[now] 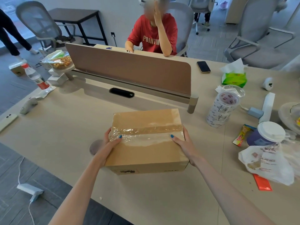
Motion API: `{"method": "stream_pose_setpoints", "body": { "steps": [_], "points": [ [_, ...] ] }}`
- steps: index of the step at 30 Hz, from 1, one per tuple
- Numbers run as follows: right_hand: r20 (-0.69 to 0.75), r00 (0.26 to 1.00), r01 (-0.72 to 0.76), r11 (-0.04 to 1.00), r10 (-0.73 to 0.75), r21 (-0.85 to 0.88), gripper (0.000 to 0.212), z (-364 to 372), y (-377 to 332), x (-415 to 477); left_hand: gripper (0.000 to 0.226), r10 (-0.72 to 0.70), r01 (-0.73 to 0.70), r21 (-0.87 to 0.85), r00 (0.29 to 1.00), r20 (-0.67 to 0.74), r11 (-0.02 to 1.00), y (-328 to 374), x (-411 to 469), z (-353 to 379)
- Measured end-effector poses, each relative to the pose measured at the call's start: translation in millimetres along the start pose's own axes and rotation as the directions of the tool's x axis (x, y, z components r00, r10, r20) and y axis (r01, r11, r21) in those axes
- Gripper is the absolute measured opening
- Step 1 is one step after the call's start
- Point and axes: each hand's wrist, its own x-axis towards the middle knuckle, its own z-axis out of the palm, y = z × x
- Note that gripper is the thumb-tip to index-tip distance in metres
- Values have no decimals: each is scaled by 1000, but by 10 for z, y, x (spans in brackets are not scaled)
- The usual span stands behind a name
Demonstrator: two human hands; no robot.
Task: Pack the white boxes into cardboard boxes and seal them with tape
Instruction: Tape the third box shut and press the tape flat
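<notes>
Left hand (110, 142) and right hand (181, 142) grip the cardboard box (146, 153) by its two sides, thumbs on top. Box closed, mid surface (146, 195), with clear tape (146, 130) across the lid seam. Stack of tape rolls (222, 108) farther right. Divider panel (129, 69) behind.

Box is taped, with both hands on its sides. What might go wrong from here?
1. The tape is wrinkled and bunched near the left hand, so the cardboard box seam may lift.
2. That hand and the right hand grip only its sides; it might slip.
3. Moved rightward, it may topple the stack of tape rolls or the lidded cup.
</notes>
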Motion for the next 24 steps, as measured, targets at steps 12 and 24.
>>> {"method": "stream_pose_setpoints", "body": {
  "steps": [12, 24],
  "points": [
    [-59, 993, 101, 994, -99, 37, 73, -56, -583, -267, 62, 171, -172, 33, 985, 22, 985, 568, -261, -1],
    [9, 946, 324, 946, -324, -3, 84, 520, -1574, -453, 65, 341, -336, 63, 936, -83, 940, 1394, -884, -659]
  ]
}}
